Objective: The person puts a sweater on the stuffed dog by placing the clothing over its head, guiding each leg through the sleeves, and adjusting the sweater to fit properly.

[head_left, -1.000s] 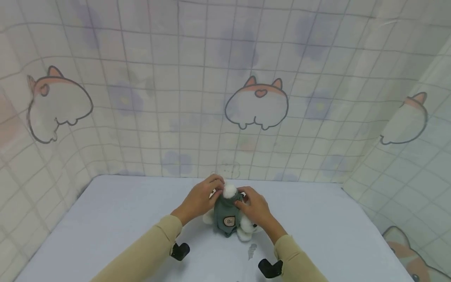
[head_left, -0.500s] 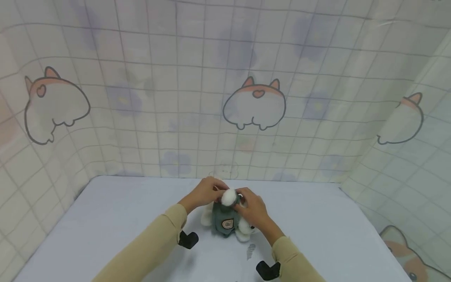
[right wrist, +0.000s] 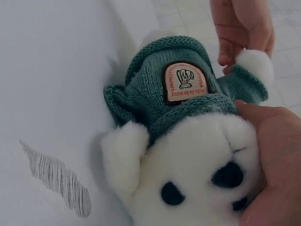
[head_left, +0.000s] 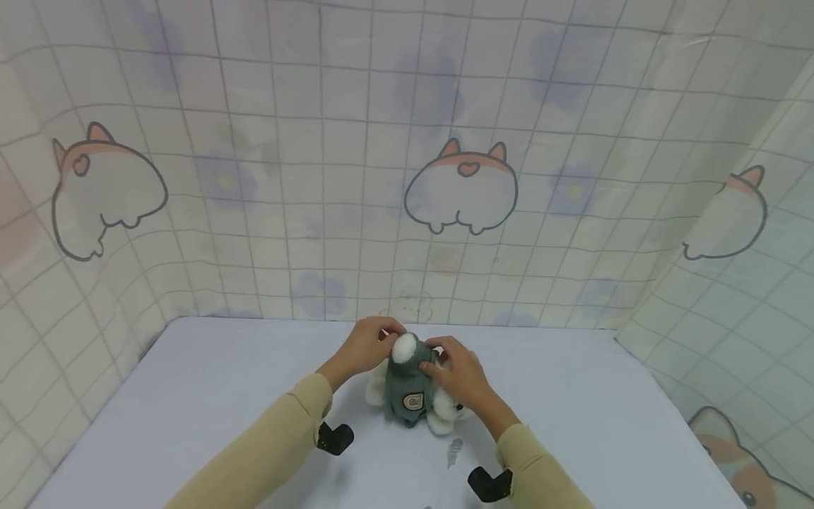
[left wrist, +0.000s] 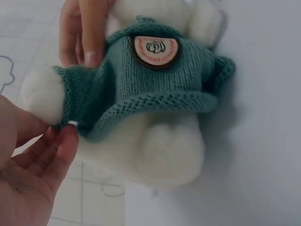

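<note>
"Where's the bear?"
"On the table, at twelve; left hand at its ten, right hand at its two."
"Grip?"
"Left pinches the cuff; right grasps the shoulder."
"Progress?"
"Sweater round the body, one paw through. The other sleeve looks limp; if this is dressing, that arm probably remains."

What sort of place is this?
Probably a screened-off tabletop workspace, perhaps for recording: a pale table, gridded sheeting with cartoon prints behind it and on both sides, and black wrist attachments.
</note>
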A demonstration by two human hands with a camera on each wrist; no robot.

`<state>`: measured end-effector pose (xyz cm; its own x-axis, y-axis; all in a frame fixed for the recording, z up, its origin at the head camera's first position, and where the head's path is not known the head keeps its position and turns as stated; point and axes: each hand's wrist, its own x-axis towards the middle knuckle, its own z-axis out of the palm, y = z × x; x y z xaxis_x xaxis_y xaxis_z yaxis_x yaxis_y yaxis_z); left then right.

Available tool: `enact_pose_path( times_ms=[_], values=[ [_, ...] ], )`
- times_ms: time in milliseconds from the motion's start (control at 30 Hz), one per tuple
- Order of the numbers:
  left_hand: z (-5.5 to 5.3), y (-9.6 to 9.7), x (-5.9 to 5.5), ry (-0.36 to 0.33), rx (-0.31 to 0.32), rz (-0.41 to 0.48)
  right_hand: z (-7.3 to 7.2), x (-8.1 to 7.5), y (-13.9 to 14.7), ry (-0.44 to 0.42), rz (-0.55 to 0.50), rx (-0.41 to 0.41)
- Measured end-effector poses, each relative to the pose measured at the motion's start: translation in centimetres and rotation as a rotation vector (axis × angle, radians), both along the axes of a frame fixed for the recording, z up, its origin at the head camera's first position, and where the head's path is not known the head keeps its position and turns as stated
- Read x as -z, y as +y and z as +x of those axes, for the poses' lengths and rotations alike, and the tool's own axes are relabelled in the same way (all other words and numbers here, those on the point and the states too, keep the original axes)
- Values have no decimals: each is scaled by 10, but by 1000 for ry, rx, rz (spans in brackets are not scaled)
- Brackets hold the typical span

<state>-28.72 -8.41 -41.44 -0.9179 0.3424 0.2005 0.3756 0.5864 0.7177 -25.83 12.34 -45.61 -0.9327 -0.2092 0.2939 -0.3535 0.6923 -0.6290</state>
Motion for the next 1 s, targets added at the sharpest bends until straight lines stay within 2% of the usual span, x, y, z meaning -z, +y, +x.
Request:
enact_pose_path(
  times_ms=[133,267,400,533,667,867,1000],
  values=[
    [2,-8,6,-20,-25,13,4,-3,7,-4,-59,-10],
    [6,-17,14,-67,-20,15,9,-1,19,12,-13,-21],
    [12,-24,20,-102,7,-26,16,3,31,-2,25,-40],
    [17,-28,24,-86,42,-65,21,5,40,-25,44,-78],
    [20,-30,29,-100,70,-74,24,8,47,-67,61,-132],
    [22,-36,37,-118,169,-74,26,15,52,-205,50,-151],
    [25,-40,42,-155,244,-70,27,20,52,-200,77,-134]
  ],
)
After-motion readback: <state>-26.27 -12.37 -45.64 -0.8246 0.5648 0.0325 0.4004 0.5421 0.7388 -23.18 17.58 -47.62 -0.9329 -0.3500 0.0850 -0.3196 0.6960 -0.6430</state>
